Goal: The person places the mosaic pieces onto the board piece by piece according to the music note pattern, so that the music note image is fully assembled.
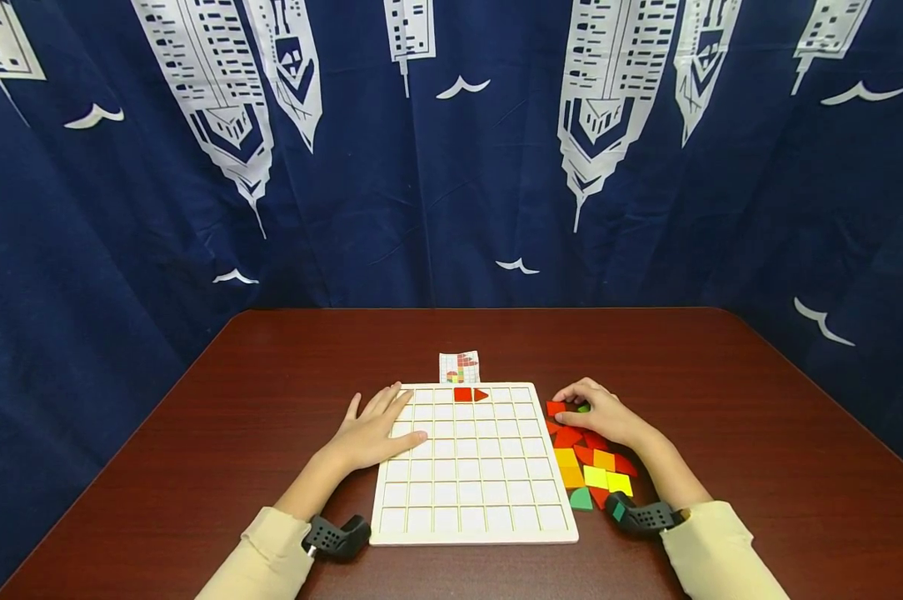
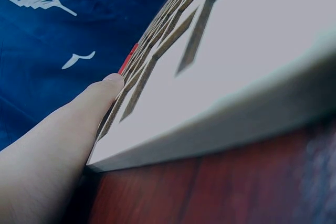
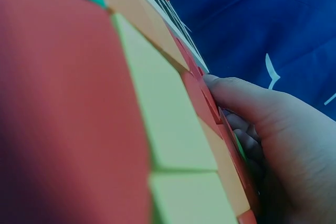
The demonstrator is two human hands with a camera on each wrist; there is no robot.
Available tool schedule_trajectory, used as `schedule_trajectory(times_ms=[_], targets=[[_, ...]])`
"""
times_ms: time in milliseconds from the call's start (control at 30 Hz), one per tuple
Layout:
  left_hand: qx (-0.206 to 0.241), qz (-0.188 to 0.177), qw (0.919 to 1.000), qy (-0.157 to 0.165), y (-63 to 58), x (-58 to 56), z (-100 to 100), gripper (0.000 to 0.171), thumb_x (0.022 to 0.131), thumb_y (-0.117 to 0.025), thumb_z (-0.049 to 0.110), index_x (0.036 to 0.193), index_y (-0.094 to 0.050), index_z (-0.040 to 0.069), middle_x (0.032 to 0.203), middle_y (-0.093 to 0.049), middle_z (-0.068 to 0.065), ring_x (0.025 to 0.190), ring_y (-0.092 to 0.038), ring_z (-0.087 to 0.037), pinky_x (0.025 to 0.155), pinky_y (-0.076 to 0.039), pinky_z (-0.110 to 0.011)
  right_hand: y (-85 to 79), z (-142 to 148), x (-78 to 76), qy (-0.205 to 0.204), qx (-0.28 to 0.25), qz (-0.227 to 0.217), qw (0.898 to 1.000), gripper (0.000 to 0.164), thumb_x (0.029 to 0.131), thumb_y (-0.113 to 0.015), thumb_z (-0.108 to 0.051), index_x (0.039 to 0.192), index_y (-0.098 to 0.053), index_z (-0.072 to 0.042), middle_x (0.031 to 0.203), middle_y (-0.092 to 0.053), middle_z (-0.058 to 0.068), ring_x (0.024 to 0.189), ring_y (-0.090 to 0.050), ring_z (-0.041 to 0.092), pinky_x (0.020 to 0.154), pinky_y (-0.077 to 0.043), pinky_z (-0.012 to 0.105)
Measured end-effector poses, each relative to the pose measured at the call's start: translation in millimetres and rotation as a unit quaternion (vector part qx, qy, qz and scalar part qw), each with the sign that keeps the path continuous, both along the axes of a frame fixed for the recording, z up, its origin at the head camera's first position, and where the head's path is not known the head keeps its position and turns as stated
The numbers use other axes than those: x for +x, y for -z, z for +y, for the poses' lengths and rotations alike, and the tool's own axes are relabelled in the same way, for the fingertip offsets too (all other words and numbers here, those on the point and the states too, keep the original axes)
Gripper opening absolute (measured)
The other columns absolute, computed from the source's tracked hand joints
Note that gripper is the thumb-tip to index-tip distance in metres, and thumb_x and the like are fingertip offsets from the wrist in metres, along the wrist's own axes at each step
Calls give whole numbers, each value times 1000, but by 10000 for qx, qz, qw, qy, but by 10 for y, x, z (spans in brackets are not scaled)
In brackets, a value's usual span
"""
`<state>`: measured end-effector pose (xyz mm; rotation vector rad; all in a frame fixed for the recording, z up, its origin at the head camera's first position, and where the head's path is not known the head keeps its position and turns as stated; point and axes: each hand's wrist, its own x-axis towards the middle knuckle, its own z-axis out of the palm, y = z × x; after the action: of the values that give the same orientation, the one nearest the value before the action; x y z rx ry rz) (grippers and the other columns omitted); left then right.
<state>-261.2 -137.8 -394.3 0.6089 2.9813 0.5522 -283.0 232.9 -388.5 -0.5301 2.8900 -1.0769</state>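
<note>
Occupying the bench (image 1: 309,350): gridded board (image 1: 470,492), tile cluster (image 1: 586,456), left hand (image 1: 369,437), right hand (image 1: 601,414)

A dark blue curtain (image 1: 421,192) with white printed motifs is hanging beyond the bench's far edge. The red-brown bench is carrying everything below. The white gridded board is lying flat, well in from the bench's left and right edges. The tile cluster is lying along the board's right edge, starting near its far right corner; red, orange, yellow and green pieces are showing.

The left hand is spreading straight fingers over the board's left edge, near the far left corner. The right hand is curving over the cluster's far end. The two are resting well apart, on opposite sides of the board. Right thumb and fingertips are flanking a red tile (image 1: 556,408); cannot tell whether they are pinching it.

A printed card (image 1: 450,367) is lying at the middle of the board's far edge. Below it, in the far row, a red square (image 1: 462,394) is sitting, with a smaller red triangle (image 1: 481,395) sitting just right of it.
</note>
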Motion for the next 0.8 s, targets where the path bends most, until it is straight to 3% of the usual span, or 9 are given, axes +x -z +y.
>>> schedule_trajectory(times_ms=[367, 567, 800], targets=[[-25, 39, 10000, 1, 27, -13, 2, 81, 83, -39, 68, 146, -19, 22, 154, -9, -3, 142, -10, -24, 109, 6, -57, 40, 15, -14, -282, -624, -21, 9977, 28, 83, -66, -21, 104, -51, -8, 97, -53, 8, 89, -46, 19, 77, -41, 24], [-49, -28, 10000, -5, 17, -6, 11, 82, 83, -39, 68, 146, -18, 22, 155, -8, -2, 142, -9, -23, 109, 7, -56, 52, 11, -24, -197, -940, 34, 9954, 25, 83, -66, -17, 100, -52, -6, 92, -54, 9, 84, -48, 15, 75, -42, 20], [-45, -7, 10000, -21, 5, -6, 10, 81, 83, -39, 68, 146, -18, 22, 154, -9, -2, 142, -10, -24, 109, 6, -57, 7, -10, -27, 94, -877, -114, 9960, 25, 84, -64, -21, 101, -53, -6, 90, -57, 8, 83, -51, 18, 74, -42, 24]])
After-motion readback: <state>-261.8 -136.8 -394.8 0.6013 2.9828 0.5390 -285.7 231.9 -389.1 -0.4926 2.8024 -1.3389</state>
